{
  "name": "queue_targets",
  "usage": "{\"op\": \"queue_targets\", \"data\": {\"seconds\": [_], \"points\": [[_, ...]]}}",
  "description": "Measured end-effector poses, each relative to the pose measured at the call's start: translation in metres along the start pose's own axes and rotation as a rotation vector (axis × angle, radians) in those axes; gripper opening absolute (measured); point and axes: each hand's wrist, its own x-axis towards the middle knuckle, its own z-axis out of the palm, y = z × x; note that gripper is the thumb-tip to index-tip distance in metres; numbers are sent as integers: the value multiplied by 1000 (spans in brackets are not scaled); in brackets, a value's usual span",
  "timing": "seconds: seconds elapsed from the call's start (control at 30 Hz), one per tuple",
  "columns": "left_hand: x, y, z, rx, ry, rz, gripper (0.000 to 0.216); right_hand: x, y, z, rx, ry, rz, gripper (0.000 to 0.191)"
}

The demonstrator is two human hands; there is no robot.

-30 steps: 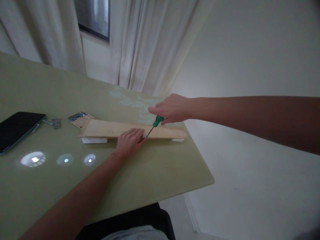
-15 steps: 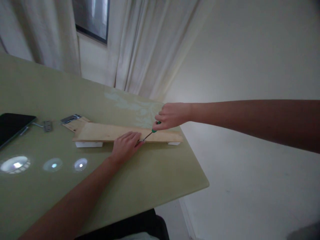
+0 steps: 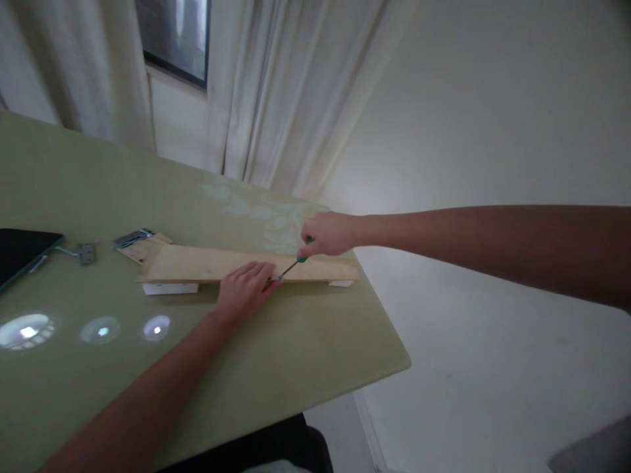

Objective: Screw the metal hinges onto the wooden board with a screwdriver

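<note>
R hand [image 3: 328, 234] is closed around the green handle of a screwdriver [image 3: 290, 268], fingers curled, most of the grip hidden. Screwdriver's long axis runs diag. in view: handle end up & to the right, shaft sloping down-left, tip at a small metal piece [image 3: 274, 278] on the near edge of the board [image 3: 197, 263], a bit right of its mid. Can't tell if the tip is seated in a screw; too small.

L hand [image 3: 242, 292] lies across the board's near edge, fingers over the top face & pointing right, thumb low by the metal piece. Can't tell if it's pinching the piece or just pressing; palm side's hidden.

Board = long, pale wood, on the counter [image 3: 296, 355] near its right end. Long axis runs L–R across the view, approx. level, w/ the broad face up. It sits raised on white supports: left block [image 3: 170, 288] under the left end, right block [image 3: 340, 284] under the right end.

Behind the board's left end: a small wood piece [image 3: 142, 252], set at an angle, w/ metal parts [image 3: 134, 238] on its far end. Further left, a grey fitting [image 3: 87, 253] lies just beside a dark tablet [image 3: 24, 256], which is cut off by the frame edge.
</note>
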Motion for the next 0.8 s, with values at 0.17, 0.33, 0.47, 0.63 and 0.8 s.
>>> {"op": "queue_targets", "data": {"seconds": [0.17, 0.33, 0.47, 0.63, 0.8], "points": [[1, 2, -3, -16, -13, -19, 29, -1, 4, -4, -35, 51, -18, 34], [1, 2, -3, -40, -39, -33, 29, -8, 8, -11, -86, 29, -149, 24], [1, 1, -4, -60, -40, -41, 30, -2, 1, -9, 145, -143, 76, 54], [2, 2, -5, -38, -35, -23, 29, -13, -3, -5, -166, 124, -36, 45], [2, 2, -5, -22, -26, -20, 29, -7, -2, -3, -55, 46, 16, 40]]}}
